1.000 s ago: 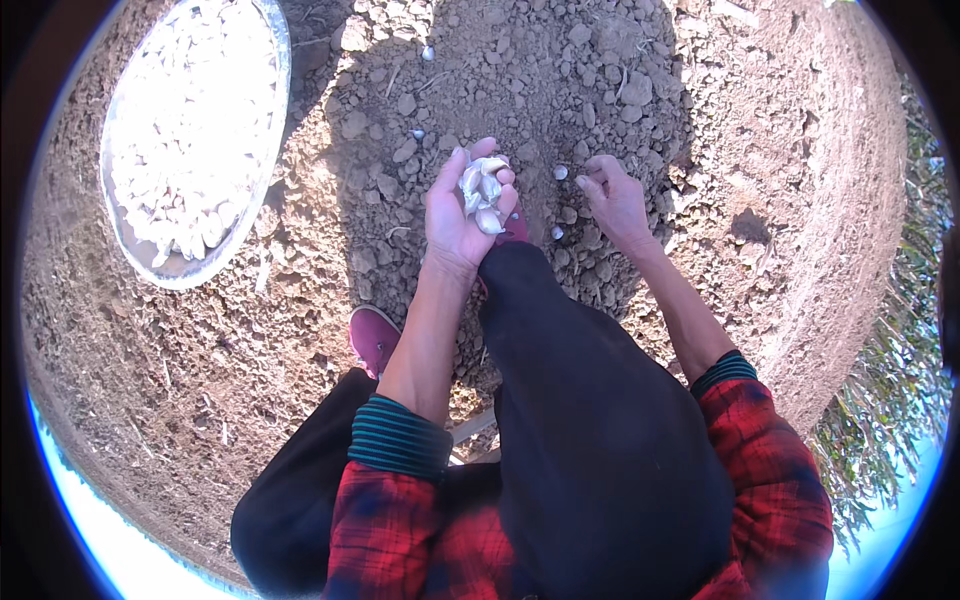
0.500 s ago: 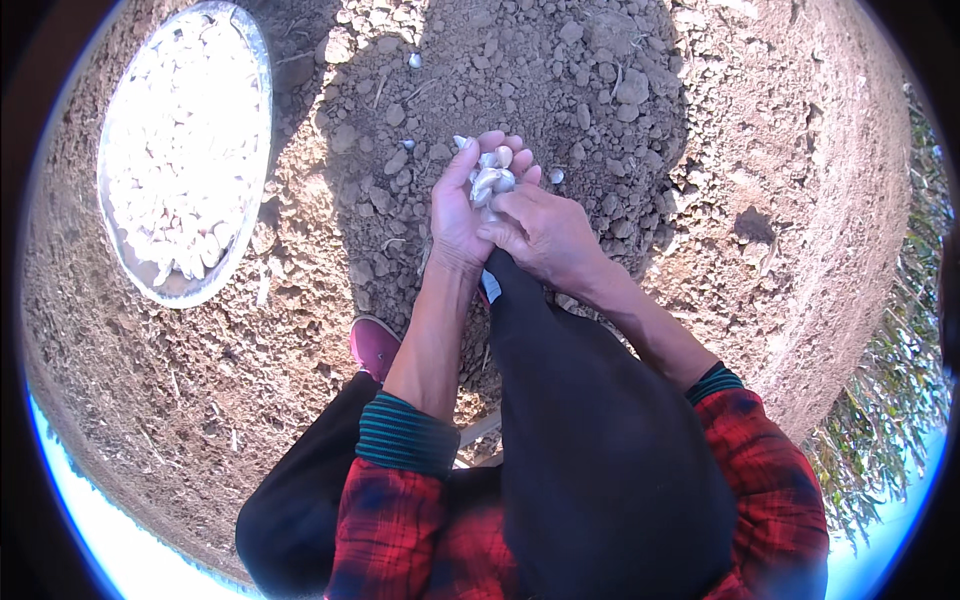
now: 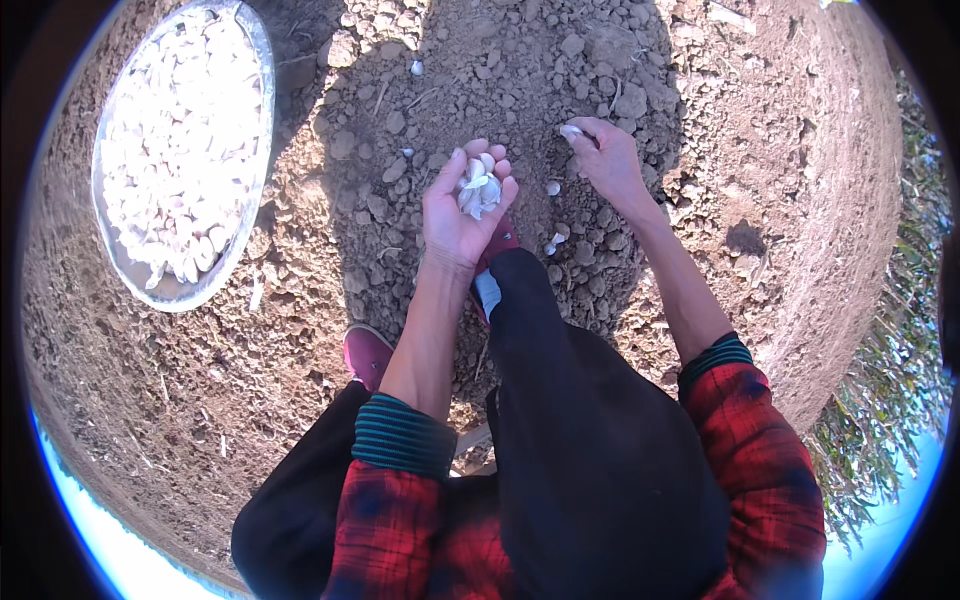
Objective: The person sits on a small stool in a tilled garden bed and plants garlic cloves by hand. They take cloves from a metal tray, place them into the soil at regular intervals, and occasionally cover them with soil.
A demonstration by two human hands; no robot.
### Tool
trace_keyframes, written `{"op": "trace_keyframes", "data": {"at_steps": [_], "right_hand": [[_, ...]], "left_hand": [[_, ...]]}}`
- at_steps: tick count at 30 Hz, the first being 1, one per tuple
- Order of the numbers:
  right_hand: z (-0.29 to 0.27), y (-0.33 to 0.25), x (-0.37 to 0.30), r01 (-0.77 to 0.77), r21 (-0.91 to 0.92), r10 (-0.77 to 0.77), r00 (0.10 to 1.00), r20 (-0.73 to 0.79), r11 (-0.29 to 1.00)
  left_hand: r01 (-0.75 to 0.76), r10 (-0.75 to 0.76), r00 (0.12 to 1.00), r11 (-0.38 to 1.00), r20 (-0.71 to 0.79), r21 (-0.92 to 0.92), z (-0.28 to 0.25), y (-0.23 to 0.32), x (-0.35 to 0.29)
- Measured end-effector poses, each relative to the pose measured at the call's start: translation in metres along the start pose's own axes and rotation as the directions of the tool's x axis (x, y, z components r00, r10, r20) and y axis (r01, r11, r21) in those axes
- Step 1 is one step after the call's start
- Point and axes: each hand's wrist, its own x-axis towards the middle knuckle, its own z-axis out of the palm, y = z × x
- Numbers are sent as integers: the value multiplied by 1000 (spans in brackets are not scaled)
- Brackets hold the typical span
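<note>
My left hand [image 3: 462, 215], palm up with its fingers curled, cups several pale garlic cloves [image 3: 479, 188] above the soil. Farther right and forward, my right hand [image 3: 608, 165] pinches a single garlic clove [image 3: 571, 132] between thumb and fingertips, just over the ground. A few more cloves rest on the soil: one white clove [image 3: 553, 188] below my right hand, another pale piece [image 3: 555, 243] nearer my leg, one small clove [image 3: 407, 153] left of my left hand, and one clove [image 3: 417, 68] farther ahead.
A large round metal basin [image 3: 184, 296] full of garlic cloves stands at the far left, glaring in the sun. Loose cloddy soil [image 3: 480, 95] lies ahead in my shadow. My shoe [image 3: 368, 356] is on the ground at left. Green plants [image 3: 880, 380] line the right edge.
My right hand has left my left palm and moved right and forward with one clove in its fingers. My left hand stays nearly in place, holding the other cloves. The basin has not moved.
</note>
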Motion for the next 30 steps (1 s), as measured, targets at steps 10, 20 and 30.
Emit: {"op": "trace_keyframes", "data": {"at_steps": [10,20,30], "right_hand": [[32,36,45,340,-701,-327,931,160,626],[18,22,5,371,-490,-426,905,0,788],[34,60,-61,216,-299,-190,975,115,930]], "left_hand": [[-1,0,1000,998,17,55,-1,-1,0],[8,-8,1000,993,-4,119,-7,0,-4],[39,-43,999,981,18,188,-9,0,-5]]}}
